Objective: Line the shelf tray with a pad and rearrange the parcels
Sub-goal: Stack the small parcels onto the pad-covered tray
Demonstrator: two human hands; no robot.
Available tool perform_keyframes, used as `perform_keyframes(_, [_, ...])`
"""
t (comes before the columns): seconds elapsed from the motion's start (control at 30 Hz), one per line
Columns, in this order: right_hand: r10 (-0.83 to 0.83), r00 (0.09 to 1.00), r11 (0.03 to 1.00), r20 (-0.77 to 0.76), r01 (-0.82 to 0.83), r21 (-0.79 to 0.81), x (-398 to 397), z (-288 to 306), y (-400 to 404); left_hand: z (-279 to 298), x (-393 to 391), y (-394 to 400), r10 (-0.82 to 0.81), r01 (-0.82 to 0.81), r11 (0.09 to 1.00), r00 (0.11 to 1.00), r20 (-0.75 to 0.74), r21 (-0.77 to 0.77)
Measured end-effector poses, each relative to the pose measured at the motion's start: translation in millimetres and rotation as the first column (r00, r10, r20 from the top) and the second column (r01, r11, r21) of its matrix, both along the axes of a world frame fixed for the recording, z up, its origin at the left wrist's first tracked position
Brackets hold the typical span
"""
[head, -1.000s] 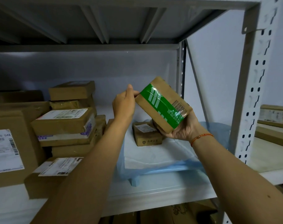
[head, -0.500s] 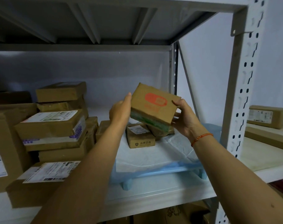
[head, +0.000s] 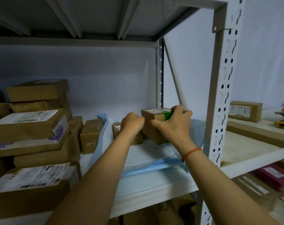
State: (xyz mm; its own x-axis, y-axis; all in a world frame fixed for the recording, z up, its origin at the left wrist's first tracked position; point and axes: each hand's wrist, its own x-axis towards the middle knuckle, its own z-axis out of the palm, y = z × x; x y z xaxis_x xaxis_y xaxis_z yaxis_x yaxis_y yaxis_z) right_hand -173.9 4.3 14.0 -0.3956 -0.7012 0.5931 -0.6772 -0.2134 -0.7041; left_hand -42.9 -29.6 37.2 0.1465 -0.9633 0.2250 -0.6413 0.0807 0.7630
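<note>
Head view: the parcel (head: 155, 115) with the green tape band sits at the back right corner of the shelf (head: 154, 189), on top of another box (head: 154, 135), over the white and blue pad (head: 147, 157). The right hand (head: 173, 125) is the nearer one: its fingers (head: 178, 111) curl over the parcel's right end and its thumb presses the front face. The left hand (head: 132, 123) is curled at the parcel's left end; whether it pinches the edge I cannot tell. The parcel's long axis runs left to right, along the shelf's back edge, so any settling push goes straight back from the fingers.
</note>
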Motion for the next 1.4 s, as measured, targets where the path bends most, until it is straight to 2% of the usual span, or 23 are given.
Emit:
perform_keyframes(0.1, [-0.019, 0.999, 1.000, -0.048, 0.019, 0.005, 2.2, -16.3, -2.9, -11.0, -8.2, -4.4, 0.051, -0.051, 0.999, 0.998, 0.043, 0.002])
perform_keyframes(0.2, [-0.027, 0.996, 0.999, -0.089, 0.029, 0.021, 2.9, -32.2, -5.2, -17.5, -7.6, -6.1, 0.119, -0.118, 0.993, 0.993, 0.018, -0.012])
perform_keyframes(0.43, [-0.085, 0.947, 0.995, -0.311, 0.095, 0.016, 10.3, -46.0, -4.6, -22.2, 2.9, -2.3, 0.183, -0.183, 0.983, 0.983, -0.028, -0.010])
perform_keyframes(0.63, [-0.081, 0.946, 0.992, -0.314, 0.107, 0.067, 16.4, -49.9, -4.0, -23.3, 7.4, 4.9, 0.187, -0.188, 0.982, 0.981, -0.040, -0.021])
perform_keyframes(0.83, [-0.116, 0.906, 0.970, -0.408, 0.192, 0.148, 13.2, -50.7, -0.8, -22.7, 9.0, 9.3, 0.207, -0.207, 0.978, 0.978, -0.035, 0.006])
perform_keyframes(0.93, [-0.129, 0.880, 0.964, -0.458, 0.220, 0.152, 12.1, -50.5, 2.4, -21.1, 9.9, 13.7, 0.223, -0.222, 0.975, 0.974, -0.047, 0.029])
perform_keyframes(1.03, [-0.163, 0.891, 0.970, -0.423, 0.222, 0.094, 13.4, -49.5, 6.0, -15.9, 10.5, 23.2, 0.230, -0.229, 0.973, 0.971, -0.061, 0.021])
perform_keyframes(1.1, [-0.167, 0.902, 0.984, -0.397, 0.179, -0.008, 17.0, -45.9, 10.7, -12.0, 10.5, 31.5, 0.229, -0.230, 0.973, 0.970, -0.083, -0.001])
perform_keyframes(1.23, [-0.073, 0.906, 0.989, -0.417, 0.013, -0.145, 35.4, -37.3, 26.4, -5.5, 13.8, 56.7, 0.275, -0.286, 0.956, 0.952, -0.137, -0.066])
perform_keyframes(1.33, [0.042, 0.897, 0.973, -0.441, -0.136, -0.184, 58.5, -35.9, 37.8, -1.2, 24.8, 83.3, 0.338, -0.368, 0.918, 0.921, -0.195, -0.146])
perform_keyframes(1.4, [0.139, 0.870, 0.964, -0.473, -0.229, -0.137, 76.3, -34.9, 45.7, 0.1, 38.7, 99.1, 0.364, -0.413, 0.888, 0.900, -0.239, -0.203])
